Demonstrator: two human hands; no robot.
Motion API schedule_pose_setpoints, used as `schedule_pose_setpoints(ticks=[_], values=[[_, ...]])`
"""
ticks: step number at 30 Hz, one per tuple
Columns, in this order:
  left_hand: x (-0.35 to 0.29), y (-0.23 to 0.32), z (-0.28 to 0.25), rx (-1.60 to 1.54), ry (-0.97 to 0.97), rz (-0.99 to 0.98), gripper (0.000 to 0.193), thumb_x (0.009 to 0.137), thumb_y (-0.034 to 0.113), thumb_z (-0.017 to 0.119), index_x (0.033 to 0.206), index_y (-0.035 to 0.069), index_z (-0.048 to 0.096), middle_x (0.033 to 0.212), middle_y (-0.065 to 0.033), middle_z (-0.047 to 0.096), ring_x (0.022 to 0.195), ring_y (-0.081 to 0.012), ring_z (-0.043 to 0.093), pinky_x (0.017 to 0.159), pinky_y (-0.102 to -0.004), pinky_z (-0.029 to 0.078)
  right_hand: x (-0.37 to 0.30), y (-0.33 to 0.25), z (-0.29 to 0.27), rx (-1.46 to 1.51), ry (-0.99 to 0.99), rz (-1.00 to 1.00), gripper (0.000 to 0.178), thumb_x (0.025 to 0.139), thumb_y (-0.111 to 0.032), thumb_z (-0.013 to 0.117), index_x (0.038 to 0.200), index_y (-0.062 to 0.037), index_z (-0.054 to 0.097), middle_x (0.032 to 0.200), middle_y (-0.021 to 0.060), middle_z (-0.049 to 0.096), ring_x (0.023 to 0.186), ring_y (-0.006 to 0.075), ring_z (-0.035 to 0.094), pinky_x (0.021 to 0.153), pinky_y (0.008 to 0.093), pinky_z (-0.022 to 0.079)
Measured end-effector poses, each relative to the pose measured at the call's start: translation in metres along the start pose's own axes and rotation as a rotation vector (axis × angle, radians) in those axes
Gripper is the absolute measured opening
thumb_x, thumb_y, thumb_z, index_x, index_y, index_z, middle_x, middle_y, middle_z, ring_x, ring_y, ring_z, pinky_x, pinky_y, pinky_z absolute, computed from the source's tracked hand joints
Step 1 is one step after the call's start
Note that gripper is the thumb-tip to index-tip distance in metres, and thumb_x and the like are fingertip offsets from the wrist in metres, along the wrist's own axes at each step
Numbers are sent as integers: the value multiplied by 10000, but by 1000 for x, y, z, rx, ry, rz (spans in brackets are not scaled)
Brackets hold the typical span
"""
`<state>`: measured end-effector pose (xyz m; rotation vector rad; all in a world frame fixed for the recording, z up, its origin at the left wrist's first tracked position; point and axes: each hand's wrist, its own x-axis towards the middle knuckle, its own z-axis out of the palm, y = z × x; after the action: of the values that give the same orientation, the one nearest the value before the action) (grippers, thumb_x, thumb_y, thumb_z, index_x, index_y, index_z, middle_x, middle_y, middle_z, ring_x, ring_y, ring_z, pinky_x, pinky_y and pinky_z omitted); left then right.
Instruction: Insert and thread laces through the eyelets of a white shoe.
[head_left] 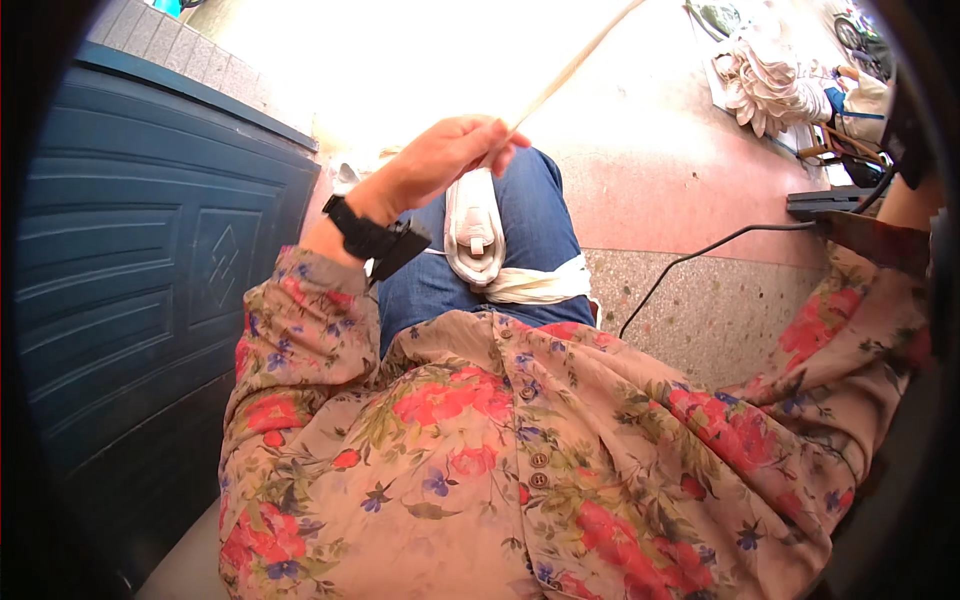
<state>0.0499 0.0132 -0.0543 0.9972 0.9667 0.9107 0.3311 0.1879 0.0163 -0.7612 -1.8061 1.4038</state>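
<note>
Pinching a thin pale strand point(575, 68) in the left hand point(447, 158), over the far end of the white shoe point(474, 238), with fingers curled nearly closed on it. Leading the strand away beyond the shoe, toward its right. Seated in blue jeans point(540, 215), with the shoe lying lengthwise between the thighs, its rounded end toward the body. Wearing a black wrist device point(385, 245) just left of the shoe, and a white cloth band point(545, 283) across the right thigh, at the shoe's near end. Cannot tell the opening or the hold of the fingers of the right hand, lost past the dark rim well right of the shoe. Can see a dark blue door point(110, 210) left of the shoe, a black cable point(720, 240) to its right, and farther off on that side a heap of pale pieces point(768, 85)
</note>
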Motion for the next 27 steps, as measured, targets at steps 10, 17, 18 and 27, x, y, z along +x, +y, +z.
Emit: schedule_pose_setpoints(ticks=[10, 17, 18, 27], values=[[-47, -87, 57, 996, -250, 291, 117, 792, 152, 554, 775, 37, 539, 692, -142, 510, 702, -316, 519, 638, -383, 431, -60, 91, 133, 147, -444, 808, 219, 854, -233, 514, 948, -49, 587, 925, 75, 630, 498, 61, 450, 430, 204, 428], [-30, -65, 52, 1209, -262, 419, 58, 717, 60, 544, 770, 36, 548, 726, -121, 546, 767, -297, 545, 679, -354, 443, -103, 137, 196, 908, -283, 960, 124, 867, -153, 497, 839, -42, 544, 669, -10, 514, 441, 39, 388, 351, 193, 329], [-21, -68, 37, 922, -76, 516, 93, 715, 33, 526, 802, 31, 559, 749, -120, 553, 796, -295, 545, 698, -345, 444, -111, 135, 191, 708, -241, 942, 141, 863, -163, 493, 828, -40, 551, 664, -9, 519, 445, 43, 398, 354, 198, 340], [36, -69, 0, 1892, -171, 238, 85, 638, 69, 552, 679, 30, 615, 730, -103, 574, 756, -246, 559, 615, -324, 490, -137, 99, 200, 37, -242, 593, 249, 826, -208, 504, 833, 25, 591, 656, 117, 584, 575, 153, 542, 529, 307, 435]])
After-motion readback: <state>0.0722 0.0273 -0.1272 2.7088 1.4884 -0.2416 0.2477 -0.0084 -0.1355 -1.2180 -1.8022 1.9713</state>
